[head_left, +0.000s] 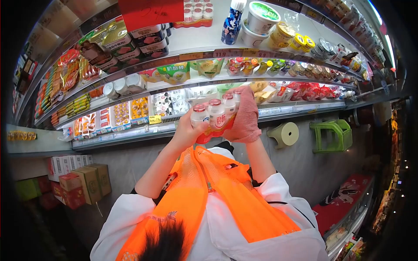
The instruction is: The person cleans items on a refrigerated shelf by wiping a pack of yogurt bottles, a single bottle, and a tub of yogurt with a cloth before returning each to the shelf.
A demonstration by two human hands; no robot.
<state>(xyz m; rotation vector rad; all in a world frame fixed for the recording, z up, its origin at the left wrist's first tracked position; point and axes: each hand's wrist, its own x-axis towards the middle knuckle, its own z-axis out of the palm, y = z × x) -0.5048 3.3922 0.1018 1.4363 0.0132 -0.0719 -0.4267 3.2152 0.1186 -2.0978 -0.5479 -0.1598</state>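
A pack of small white bottles with red caps (218,116) is held up in front of the refrigerated shelves. My left hand (187,131) grips the pack's near left end, its thumb on the bottle side. At the right end, my right hand (244,121) is mostly covered by a pink cloth (249,114) and is wrapped round the pack. A similar red-capped pack (198,14) stands on the top shelf. White tubs (263,18) with green lids and a blue patterned container (232,24) stand to its right.
Lower shelves (130,135) hold packaged food behind a long front edge. Boxes (92,182) are stacked on the floor at the left. At the right are a round cream stool (287,134), a green stool (333,135) and a red-topped case (344,198).
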